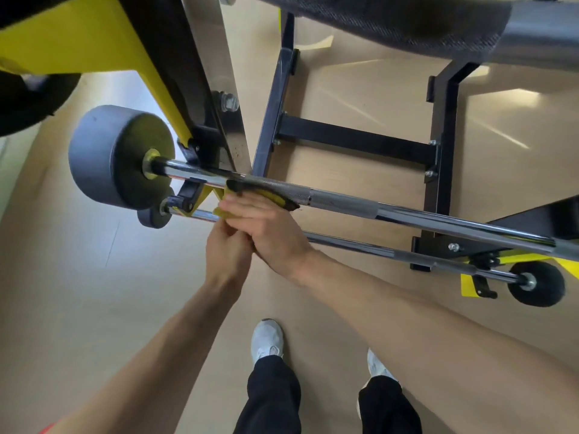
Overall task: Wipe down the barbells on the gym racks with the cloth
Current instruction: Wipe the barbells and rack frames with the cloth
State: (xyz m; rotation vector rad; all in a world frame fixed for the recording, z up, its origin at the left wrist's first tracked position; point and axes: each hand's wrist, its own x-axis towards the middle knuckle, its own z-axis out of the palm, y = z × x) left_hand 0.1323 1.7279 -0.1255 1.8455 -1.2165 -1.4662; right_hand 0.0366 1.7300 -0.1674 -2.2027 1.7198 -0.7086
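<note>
Cloth [275,198] drapes the barbell [344,198], pressed under the flat right hand [269,227].

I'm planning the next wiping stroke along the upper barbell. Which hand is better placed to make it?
Probably the right hand: it lies flat on the yellow cloth against the upper barbell. The left hand sits lower, at the cloth's near edge.
</note>
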